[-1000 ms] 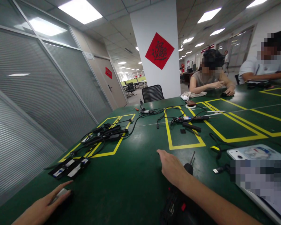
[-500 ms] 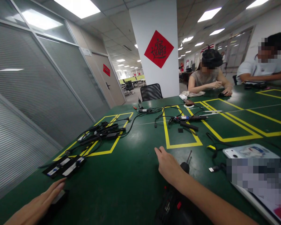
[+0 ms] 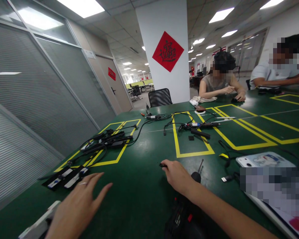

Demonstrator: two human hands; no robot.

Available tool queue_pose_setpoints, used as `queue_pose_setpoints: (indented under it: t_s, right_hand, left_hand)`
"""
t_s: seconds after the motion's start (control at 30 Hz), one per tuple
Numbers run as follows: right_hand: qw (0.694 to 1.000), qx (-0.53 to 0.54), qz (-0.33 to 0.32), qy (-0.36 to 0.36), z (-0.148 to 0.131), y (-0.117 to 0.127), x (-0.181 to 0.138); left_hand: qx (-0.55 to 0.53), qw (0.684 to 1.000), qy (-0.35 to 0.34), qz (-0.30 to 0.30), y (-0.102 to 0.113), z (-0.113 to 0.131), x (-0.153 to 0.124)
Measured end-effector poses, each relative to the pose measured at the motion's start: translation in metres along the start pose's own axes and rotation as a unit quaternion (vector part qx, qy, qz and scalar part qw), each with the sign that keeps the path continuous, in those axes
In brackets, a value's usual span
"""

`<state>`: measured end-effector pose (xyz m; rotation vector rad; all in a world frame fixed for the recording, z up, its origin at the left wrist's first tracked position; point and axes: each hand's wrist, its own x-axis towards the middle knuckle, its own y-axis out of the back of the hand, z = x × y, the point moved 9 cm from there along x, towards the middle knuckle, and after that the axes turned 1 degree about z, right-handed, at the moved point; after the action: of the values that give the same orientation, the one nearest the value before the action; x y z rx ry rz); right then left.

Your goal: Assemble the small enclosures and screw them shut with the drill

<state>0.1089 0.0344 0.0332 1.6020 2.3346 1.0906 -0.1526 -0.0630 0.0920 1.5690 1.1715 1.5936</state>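
Pinching a small dark part [image 3: 162,165], possibly a screw or bit, at the fingertips of the right hand [image 3: 179,176], keeping it low against the green table [image 3: 139,189] just below the near yellow-taped rectangle [image 3: 191,153], likely for control of something that tiny. Hovering the left hand [image 3: 77,205] flat and released, fingers spread, holding nothing, above the near table edge beside a white-and-black device [image 3: 37,225] poking out at the bottom left. Lying just behind the right wrist, a black-handled screwdriver [image 3: 198,172] pointing away, within easy reach; sitting under the forearm, a black tool case with red details [image 3: 186,220]. Crowding the right side, a phone in a printed case [image 3: 264,160] and a short cable with a plug [image 3: 226,178]. Resting to the left, two flat black modules [image 3: 67,177], and farther off a tangle of black cables [image 3: 107,141]. Leaving open green surface between the two hands, enough for sliding either way. Working at the far end, two other people [image 3: 220,83], well apart
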Motion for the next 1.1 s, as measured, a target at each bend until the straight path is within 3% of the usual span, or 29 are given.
queue_pose_setpoints:
  t_s: [0.07,0.13,0.2,0.27,0.53,0.83,1.0,1.1]
  right_hand:
    - [0.989,0.135,-0.036,-0.048,0.002,-0.013,0.000]
    - [0.956,0.266,-0.072,-0.098,0.004,-0.029,-0.001]
    - [0.944,0.309,-0.060,-0.096,0.003,-0.032,-0.001]
    - [0.947,0.311,-0.032,-0.076,0.004,-0.028,0.001]
    - [0.916,0.379,-0.078,-0.105,0.005,-0.038,-0.001]
    - [0.878,0.455,-0.105,-0.099,-0.010,-0.049,-0.008]
    - [0.906,0.382,-0.127,-0.131,-0.009,-0.057,-0.014]
    - [0.949,0.262,-0.062,-0.163,-0.002,-0.041,-0.018]
  left_hand:
    - [-0.014,0.998,-0.062,-0.021,-0.012,0.066,-0.002]
    - [-0.040,0.993,-0.108,-0.013,-0.020,0.121,-0.005]
    - [-0.074,0.986,-0.146,-0.015,-0.027,0.159,-0.005]
    - [-0.109,0.980,-0.164,-0.031,-0.033,0.177,-0.004]
    - [-0.202,0.965,-0.143,-0.081,-0.035,0.177,-0.001]
    - [-0.260,0.954,-0.150,-0.019,-0.022,0.166,-0.013]
    - [-0.261,0.958,-0.117,-0.025,-0.024,0.158,-0.011]
    - [-0.215,0.975,-0.053,-0.015,-0.023,0.111,-0.002]
